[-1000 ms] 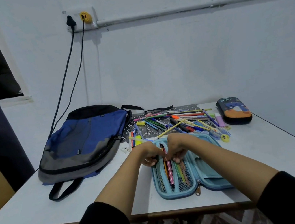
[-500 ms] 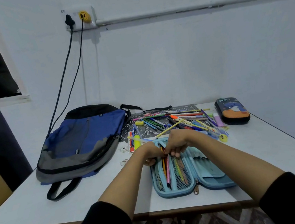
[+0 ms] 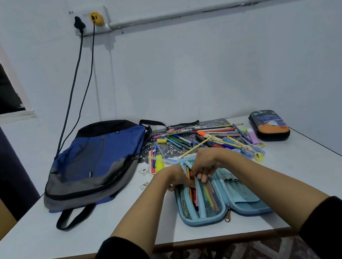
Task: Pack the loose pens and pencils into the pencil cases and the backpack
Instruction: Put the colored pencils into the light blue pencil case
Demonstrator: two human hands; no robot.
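Note:
A light blue pencil case [image 3: 226, 213] lies open on the white table [image 3: 49, 238] in front of me, with several pens and pencils [image 3: 193, 194] behind its mesh pockets. My left hand [image 3: 175, 178] holds the case's left side near the top. My right hand [image 3: 205, 164] has its fingers curled over the mesh divider and the pens' upper ends; what exactly they pinch is hidden. A pile of loose pens and pencils [image 3: 208, 139] lies just beyond the case. A blue and grey backpack [image 3: 92, 166] lies flat to the left. A dark pencil case [image 3: 269, 125] sits shut at the far right.
A patterned dark mat [image 3: 163, 146] lies under the pile. A ruler and yellow highlighter [image 3: 156, 163] sit left of the open case. A small eraser and tape roll [image 3: 258, 156] lie right of the pile. Two cables [image 3: 76, 85] hang from a wall socket behind the backpack.
Both hands slid slightly toward me along the open case, and the pens between them have sunk deeper into the left pocket. The pile and backpack stay put.

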